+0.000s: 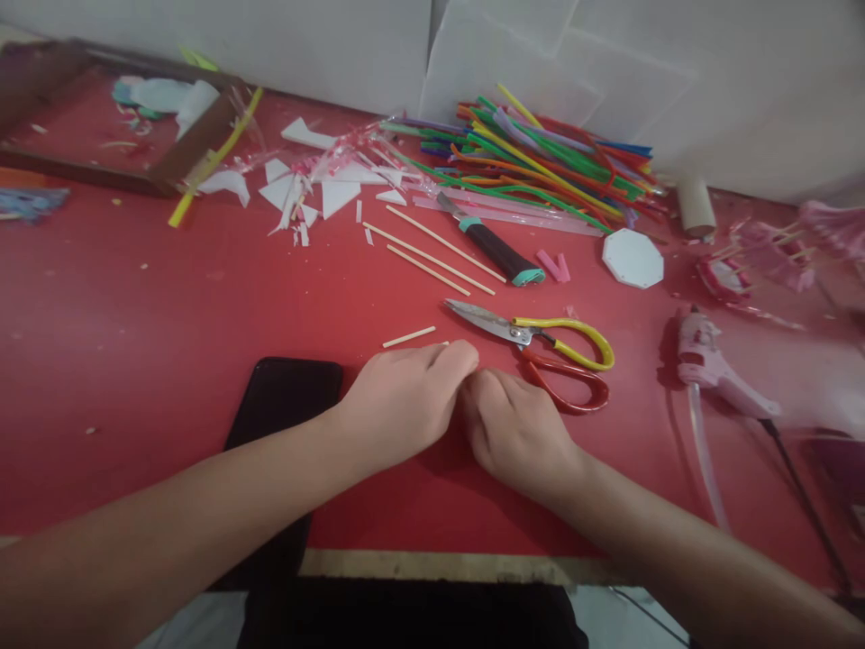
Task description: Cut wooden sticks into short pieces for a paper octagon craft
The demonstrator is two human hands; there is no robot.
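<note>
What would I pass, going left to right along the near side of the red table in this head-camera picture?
Flat black phone → the person's left hand → the person's right hand → pink plastic glue gun.

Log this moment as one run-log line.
left hand: curled, fingertips meeting right hand | held: cannot tell | nearest: short wooden stick, scissors | surface: red table

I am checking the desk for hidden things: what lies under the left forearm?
A flat black device, likely a phone, lies on the red table. The left forearm crosses its near end, so that part is hidden.
</note>
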